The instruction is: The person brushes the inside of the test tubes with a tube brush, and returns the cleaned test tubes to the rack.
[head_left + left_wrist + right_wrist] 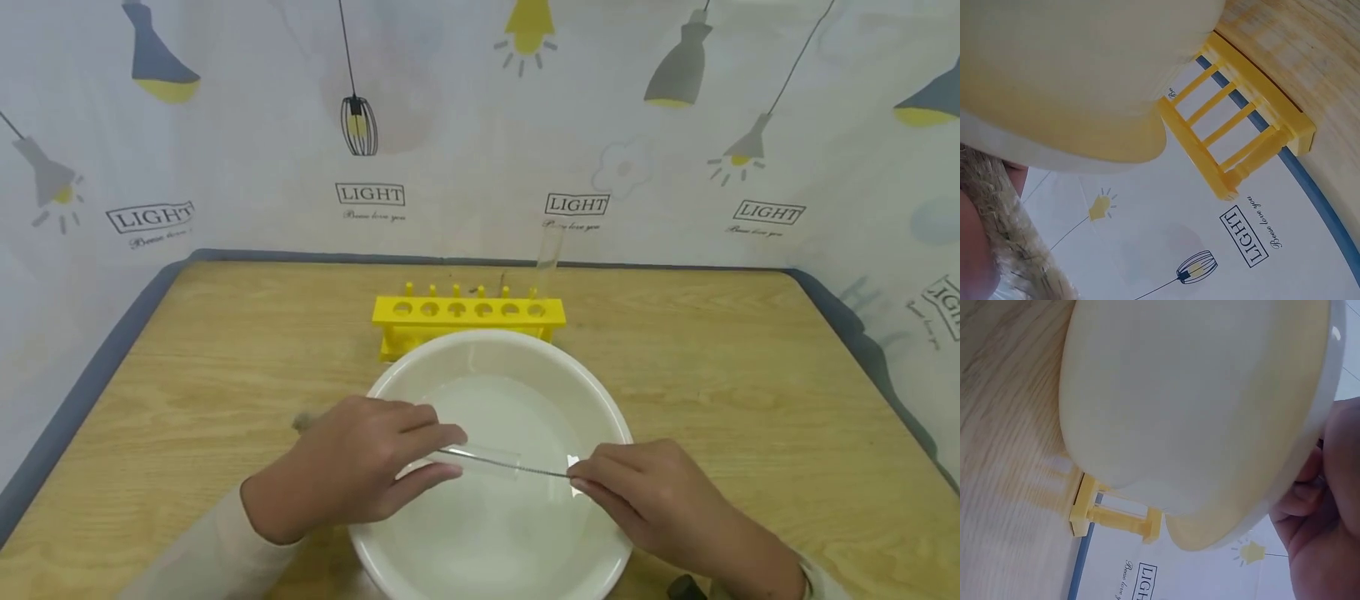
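Note:
Above the water in a white basin (495,340), my left hand (360,467) holds a clear glass test tube (491,460), its open end pointing right. My right hand (660,500) pinches the thin twisted-wire handle of a test tube brush (543,472), which runs into the tube's mouth. Pale bristles (302,422) show past the left side of my left hand, and the brush's bristles (1010,231) appear large in the left wrist view. My left hand hides the tube's middle. In the right wrist view, the right hand (1322,512) has curled fingers beside the basin's rim.
Behind the basin stands a yellow test tube rack (468,312), with a clear tube (549,254) upright at its right end. A black object (686,587) lies partly visible near the right forearm. A printed curtain (465,167) borders the wooden table (750,375).

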`<action>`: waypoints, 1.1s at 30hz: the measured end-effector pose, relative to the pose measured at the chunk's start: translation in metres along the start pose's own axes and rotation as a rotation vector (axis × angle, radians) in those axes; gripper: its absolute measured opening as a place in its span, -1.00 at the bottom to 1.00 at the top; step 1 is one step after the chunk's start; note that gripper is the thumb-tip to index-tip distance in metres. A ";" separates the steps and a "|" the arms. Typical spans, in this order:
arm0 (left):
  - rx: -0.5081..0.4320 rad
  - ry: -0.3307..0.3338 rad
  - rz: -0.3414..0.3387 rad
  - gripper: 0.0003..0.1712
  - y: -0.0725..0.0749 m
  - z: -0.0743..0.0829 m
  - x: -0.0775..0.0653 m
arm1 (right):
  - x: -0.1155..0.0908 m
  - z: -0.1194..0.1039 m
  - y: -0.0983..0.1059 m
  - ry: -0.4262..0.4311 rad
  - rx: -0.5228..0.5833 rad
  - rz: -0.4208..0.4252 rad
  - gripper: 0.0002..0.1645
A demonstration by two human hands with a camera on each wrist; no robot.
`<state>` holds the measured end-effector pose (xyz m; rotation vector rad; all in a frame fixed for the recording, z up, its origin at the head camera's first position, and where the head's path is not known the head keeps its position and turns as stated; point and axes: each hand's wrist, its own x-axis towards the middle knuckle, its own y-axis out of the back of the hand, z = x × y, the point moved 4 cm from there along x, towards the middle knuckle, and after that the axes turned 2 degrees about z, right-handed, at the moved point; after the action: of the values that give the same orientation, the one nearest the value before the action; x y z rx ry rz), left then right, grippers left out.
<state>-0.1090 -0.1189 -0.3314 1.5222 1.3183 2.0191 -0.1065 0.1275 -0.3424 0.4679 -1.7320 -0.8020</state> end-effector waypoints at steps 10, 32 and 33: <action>-0.033 0.085 -0.091 -0.79 0.000 -0.007 -0.006 | 0.009 -0.006 0.003 0.097 -0.161 0.101 -0.66; -0.072 0.157 -0.166 -0.79 -0.005 -0.009 -0.008 | 0.004 -0.001 0.014 0.170 -0.225 0.105 -0.67; -0.072 0.160 -0.170 -0.79 -0.005 -0.009 -0.008 | 0.004 -0.001 0.014 0.176 -0.232 0.109 -0.67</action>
<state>-0.1150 -0.1258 -0.3409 1.1960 1.3669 2.0896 -0.1054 0.1346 -0.3295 0.2758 -1.4687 -0.8452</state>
